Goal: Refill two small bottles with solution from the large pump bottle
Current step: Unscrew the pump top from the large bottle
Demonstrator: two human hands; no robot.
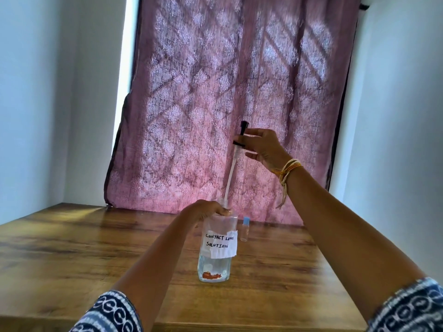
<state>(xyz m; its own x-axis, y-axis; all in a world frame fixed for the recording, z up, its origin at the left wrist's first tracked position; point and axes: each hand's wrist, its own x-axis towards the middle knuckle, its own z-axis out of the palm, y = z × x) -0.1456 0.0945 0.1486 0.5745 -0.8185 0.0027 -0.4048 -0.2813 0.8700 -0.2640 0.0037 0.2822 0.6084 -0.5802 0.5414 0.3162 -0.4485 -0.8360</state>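
Observation:
The large clear bottle (217,248) stands upright on the wooden table (72,248), with a white paper label reading "CONTACT LENS SOLUTION" and a little liquid at the bottom. My left hand (206,209) grips its shoulder and neck. My right hand (261,147) pinches the black pump head (241,134), lifted high above the bottle. The pump's white tube (230,176) slants down, its lower end still in the bottle's mouth. One small clear bottle (245,228) with a light blue cap stands just behind and to the right of the large one. No second small bottle is in view.
A pink patterned curtain (227,92) hangs behind the table's far edge, between white walls. The table's front edge (239,324) runs close to my body. A yellow and white thread band circles my right wrist.

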